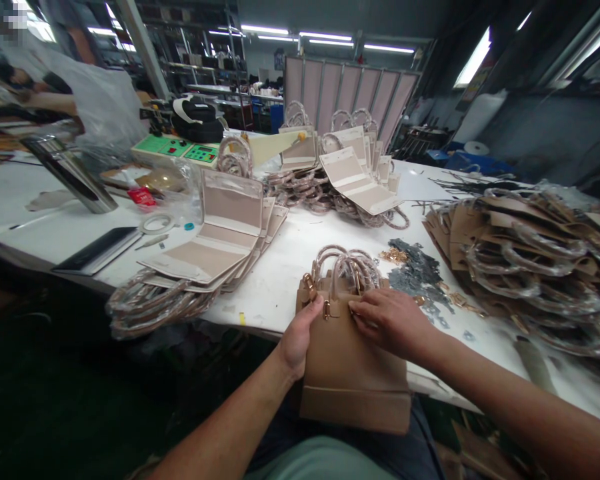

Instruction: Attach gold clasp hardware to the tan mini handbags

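A tan handbag panel (355,373) with plastic-wrapped handles (347,263) rests against the table's front edge, over my lap. My left hand (300,337) grips its left side, thumb on the front face below a gold metal fitting (309,285). Another gold fitting (327,309) sits on the panel between my hands. My right hand (393,323) is closed at the panel's upper right, fingertips pressed together near the handle base; whatever they pinch is hidden. Beyond it lie small gold metal pieces (395,255) and a heap of dark grey flat pieces (417,270).
Stacked tan panels with wrapped handles (525,267) fill the table's right side. Open beige bag pieces (215,247) are piled at left, more (355,173) at the back. A steel flask (73,173), black notebook (97,250), tape roll (155,224) and green control box (177,149) stand left.
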Tool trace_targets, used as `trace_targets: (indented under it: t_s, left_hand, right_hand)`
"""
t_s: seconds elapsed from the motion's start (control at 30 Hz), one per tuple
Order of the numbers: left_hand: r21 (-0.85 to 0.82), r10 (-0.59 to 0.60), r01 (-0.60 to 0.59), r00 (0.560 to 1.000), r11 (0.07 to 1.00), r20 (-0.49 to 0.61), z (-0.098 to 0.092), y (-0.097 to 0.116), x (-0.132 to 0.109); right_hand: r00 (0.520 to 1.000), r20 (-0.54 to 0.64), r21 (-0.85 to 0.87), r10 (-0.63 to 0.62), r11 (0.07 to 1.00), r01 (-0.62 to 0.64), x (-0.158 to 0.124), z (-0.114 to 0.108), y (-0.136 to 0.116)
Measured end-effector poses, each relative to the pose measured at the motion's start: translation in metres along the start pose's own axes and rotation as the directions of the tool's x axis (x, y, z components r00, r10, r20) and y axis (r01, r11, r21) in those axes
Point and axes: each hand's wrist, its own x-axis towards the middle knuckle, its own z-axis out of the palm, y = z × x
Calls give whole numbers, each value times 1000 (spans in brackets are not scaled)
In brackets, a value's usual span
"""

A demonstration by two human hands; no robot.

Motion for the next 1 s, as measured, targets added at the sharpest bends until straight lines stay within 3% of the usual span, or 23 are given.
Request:
trace_targets:
  t_s: [0.2,0.47,0.73,1.0]
  left_hand:
    - [9,6,-6,1000,1000,4,2,0,0]
    - [-8,37,-38,997,999,-71,3,-1,0]
    - [-37,-10,10,1000,999,0,-2,2,6]
    - [-28,-23,22,999,999,-45,1,2,6]
  right_hand:
    - [999,-21,27,-27,999,28,1,-2,1]
    - [997,-78,-23,11,1000,-13,-2,8,-9]
    - [996,92,80,-19,997,12,0,-8,6]
    - [997,67,15,-26,1000,26,2,0,4]
